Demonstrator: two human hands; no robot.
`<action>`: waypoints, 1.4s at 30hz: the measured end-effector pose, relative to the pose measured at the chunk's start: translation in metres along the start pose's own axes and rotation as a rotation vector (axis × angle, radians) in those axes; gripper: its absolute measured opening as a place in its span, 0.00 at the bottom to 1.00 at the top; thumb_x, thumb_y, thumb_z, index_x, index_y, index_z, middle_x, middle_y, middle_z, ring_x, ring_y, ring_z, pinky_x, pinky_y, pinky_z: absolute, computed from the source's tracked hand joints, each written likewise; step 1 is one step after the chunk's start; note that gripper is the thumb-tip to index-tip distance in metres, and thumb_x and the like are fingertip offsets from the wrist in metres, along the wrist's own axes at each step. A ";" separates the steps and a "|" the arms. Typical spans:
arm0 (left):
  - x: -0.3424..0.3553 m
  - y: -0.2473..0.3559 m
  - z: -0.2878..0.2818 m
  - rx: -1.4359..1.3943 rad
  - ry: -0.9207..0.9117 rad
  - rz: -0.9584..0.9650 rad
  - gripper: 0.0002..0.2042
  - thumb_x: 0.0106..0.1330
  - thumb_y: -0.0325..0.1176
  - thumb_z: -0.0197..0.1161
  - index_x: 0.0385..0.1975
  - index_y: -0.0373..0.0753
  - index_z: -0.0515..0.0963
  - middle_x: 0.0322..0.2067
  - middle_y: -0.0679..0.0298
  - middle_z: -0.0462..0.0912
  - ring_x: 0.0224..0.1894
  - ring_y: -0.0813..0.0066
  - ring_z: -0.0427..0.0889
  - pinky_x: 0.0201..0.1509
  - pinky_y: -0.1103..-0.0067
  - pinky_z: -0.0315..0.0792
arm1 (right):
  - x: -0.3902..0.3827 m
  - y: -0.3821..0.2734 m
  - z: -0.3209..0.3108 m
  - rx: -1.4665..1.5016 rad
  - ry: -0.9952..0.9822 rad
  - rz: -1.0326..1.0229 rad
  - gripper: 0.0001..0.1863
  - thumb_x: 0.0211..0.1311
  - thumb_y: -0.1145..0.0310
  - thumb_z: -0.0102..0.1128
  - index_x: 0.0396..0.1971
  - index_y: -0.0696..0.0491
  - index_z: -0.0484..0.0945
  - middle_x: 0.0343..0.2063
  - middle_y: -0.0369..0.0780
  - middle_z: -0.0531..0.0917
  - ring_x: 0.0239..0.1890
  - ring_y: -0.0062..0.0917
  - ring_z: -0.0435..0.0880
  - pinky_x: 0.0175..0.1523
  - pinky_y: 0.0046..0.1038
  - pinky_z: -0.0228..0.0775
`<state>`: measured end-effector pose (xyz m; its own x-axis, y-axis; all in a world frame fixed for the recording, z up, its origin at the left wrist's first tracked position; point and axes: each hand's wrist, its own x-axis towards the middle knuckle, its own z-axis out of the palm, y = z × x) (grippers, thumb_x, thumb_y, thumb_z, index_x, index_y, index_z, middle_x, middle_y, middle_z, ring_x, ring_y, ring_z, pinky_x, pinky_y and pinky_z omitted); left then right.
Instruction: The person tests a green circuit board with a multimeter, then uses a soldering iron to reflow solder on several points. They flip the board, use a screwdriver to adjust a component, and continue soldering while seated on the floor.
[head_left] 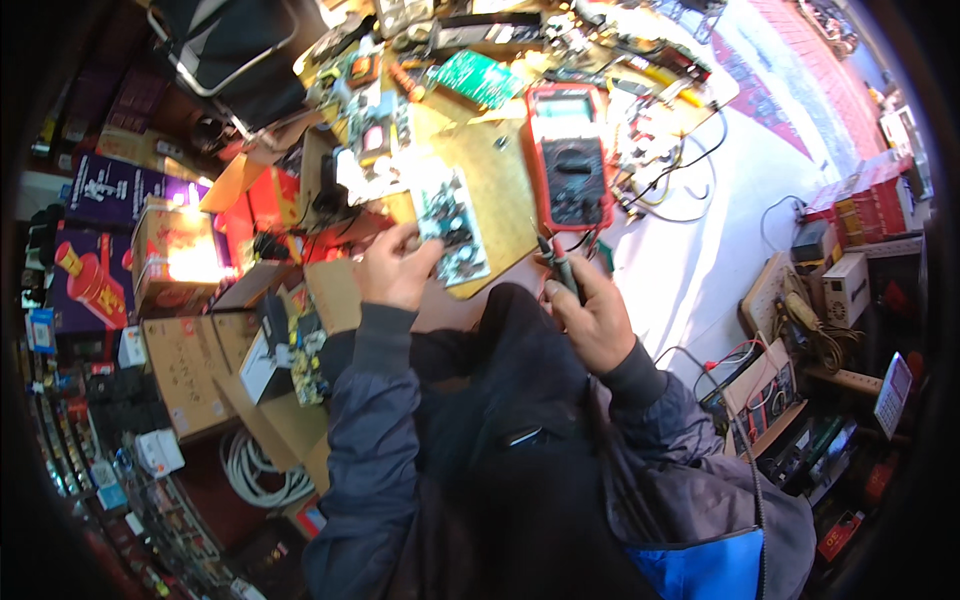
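Note:
My left hand (398,268) grips the near left edge of a circuit board (462,262), with the thumb laid over it. Dark components stand on the board's pale surface, and its far end is washed out by glare. In my right hand (592,312) is a pair of dark multimeter probes (566,270), held close together with their tips pointing up and away from me. The tips are apart from the board. Just beyond that hand lies a red-framed digital multimeter (570,160) with a round dial and a lit screen; I cannot read the screen.
A green circuit board (478,78) and several electronic parts crowd the far side of the yellow tabletop (505,185). Cables (690,165) loop right of the multimeter. Cardboard boxes (190,370) are stacked at left. A box of leads (765,395) stands at right.

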<state>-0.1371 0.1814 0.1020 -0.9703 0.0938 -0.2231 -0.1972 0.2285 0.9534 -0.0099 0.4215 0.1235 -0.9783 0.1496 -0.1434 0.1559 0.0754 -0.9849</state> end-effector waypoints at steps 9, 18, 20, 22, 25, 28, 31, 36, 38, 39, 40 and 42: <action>-0.032 -0.003 -0.018 -0.086 0.118 0.034 0.22 0.66 0.32 0.73 0.58 0.31 0.79 0.41 0.68 0.83 0.42 0.83 0.78 0.49 0.84 0.72 | 0.035 -0.042 -0.089 0.109 0.402 -0.177 0.24 0.78 0.66 0.56 0.68 0.60 0.69 0.35 0.31 0.76 0.35 0.13 0.71 0.41 0.19 0.68; -0.084 -0.022 -0.042 -0.316 0.207 -0.010 0.16 0.72 0.30 0.66 0.55 0.27 0.78 0.42 0.60 0.84 0.44 0.76 0.82 0.52 0.78 0.79 | 0.167 -0.063 -0.214 -0.667 0.620 -0.267 0.10 0.60 0.71 0.55 0.36 0.60 0.80 0.33 0.54 0.83 0.33 0.46 0.82 0.42 0.38 0.74; -0.088 -0.030 -0.042 -0.337 0.197 -0.029 0.15 0.73 0.30 0.65 0.54 0.29 0.79 0.43 0.60 0.83 0.41 0.74 0.85 0.51 0.77 0.81 | 0.199 -0.061 -0.202 -0.878 0.535 -0.558 0.11 0.58 0.70 0.56 0.37 0.60 0.81 0.32 0.55 0.84 0.39 0.52 0.83 0.46 0.45 0.75; -0.092 -0.034 -0.042 -0.359 0.179 -0.064 0.14 0.72 0.30 0.65 0.53 0.29 0.79 0.42 0.60 0.84 0.41 0.74 0.85 0.51 0.77 0.81 | 0.218 -0.057 -0.190 -1.003 0.396 -0.519 0.15 0.58 0.70 0.56 0.42 0.59 0.84 0.36 0.56 0.85 0.43 0.53 0.84 0.51 0.45 0.76; -0.097 -0.036 -0.041 -0.352 0.193 -0.046 0.14 0.72 0.30 0.65 0.53 0.30 0.80 0.42 0.60 0.85 0.42 0.75 0.85 0.51 0.77 0.81 | 0.255 -0.054 -0.162 -0.888 0.288 -0.385 0.22 0.57 0.70 0.55 0.52 0.53 0.85 0.44 0.57 0.86 0.49 0.51 0.85 0.58 0.41 0.76; -0.100 -0.035 -0.042 -0.341 0.215 -0.055 0.13 0.73 0.28 0.65 0.52 0.28 0.80 0.42 0.59 0.85 0.42 0.75 0.85 0.51 0.78 0.81 | 0.282 -0.049 -0.139 -0.844 0.284 -0.308 0.20 0.58 0.71 0.56 0.50 0.52 0.87 0.41 0.56 0.87 0.48 0.50 0.87 0.57 0.42 0.77; -0.101 -0.033 -0.044 -0.350 0.230 -0.060 0.13 0.73 0.27 0.64 0.52 0.27 0.80 0.42 0.59 0.85 0.42 0.75 0.84 0.52 0.78 0.81 | 0.290 -0.047 -0.127 -0.963 0.274 -0.288 0.18 0.57 0.71 0.57 0.46 0.52 0.88 0.39 0.56 0.87 0.47 0.50 0.87 0.57 0.42 0.77; -0.101 -0.037 -0.041 -0.349 0.237 -0.079 0.12 0.73 0.27 0.64 0.51 0.28 0.80 0.43 0.60 0.85 0.42 0.76 0.84 0.52 0.78 0.81 | 0.269 -0.045 -0.129 -1.030 0.215 -0.287 0.20 0.56 0.70 0.60 0.49 0.55 0.86 0.40 0.57 0.86 0.47 0.50 0.86 0.57 0.43 0.77; -0.099 -0.038 -0.039 -0.355 0.227 -0.092 0.12 0.73 0.27 0.64 0.51 0.28 0.80 0.43 0.60 0.85 0.43 0.76 0.84 0.52 0.78 0.81 | 0.256 -0.045 -0.138 -1.008 0.250 -0.442 0.23 0.56 0.67 0.63 0.53 0.54 0.85 0.43 0.56 0.86 0.48 0.49 0.86 0.57 0.41 0.77; -0.099 -0.038 -0.039 -0.347 0.219 -0.081 0.12 0.73 0.28 0.64 0.51 0.28 0.80 0.43 0.60 0.85 0.42 0.75 0.85 0.52 0.78 0.81 | 0.251 -0.048 -0.144 -0.984 0.280 -0.481 0.23 0.56 0.66 0.64 0.53 0.53 0.85 0.44 0.55 0.86 0.49 0.49 0.85 0.58 0.41 0.77; -0.098 -0.037 -0.038 -0.345 0.216 -0.073 0.13 0.73 0.29 0.65 0.52 0.29 0.81 0.43 0.60 0.85 0.42 0.74 0.85 0.52 0.78 0.80 | 0.248 -0.051 -0.149 -0.967 0.316 -0.487 0.23 0.56 0.65 0.65 0.53 0.53 0.85 0.46 0.54 0.86 0.50 0.49 0.85 0.58 0.40 0.76; -0.099 -0.035 -0.039 -0.349 0.212 -0.061 0.13 0.73 0.29 0.65 0.52 0.30 0.81 0.43 0.60 0.85 0.42 0.74 0.85 0.52 0.78 0.80 | 0.227 -0.059 -0.166 -0.891 0.364 -0.525 0.20 0.58 0.65 0.68 0.51 0.51 0.85 0.47 0.50 0.86 0.49 0.43 0.87 0.57 0.38 0.78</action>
<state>-0.0399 0.1267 0.0986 -0.9556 -0.1203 -0.2690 -0.2553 -0.1178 0.9597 -0.2183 0.6151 0.1656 -0.8757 0.1616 0.4550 -0.0821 0.8787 -0.4702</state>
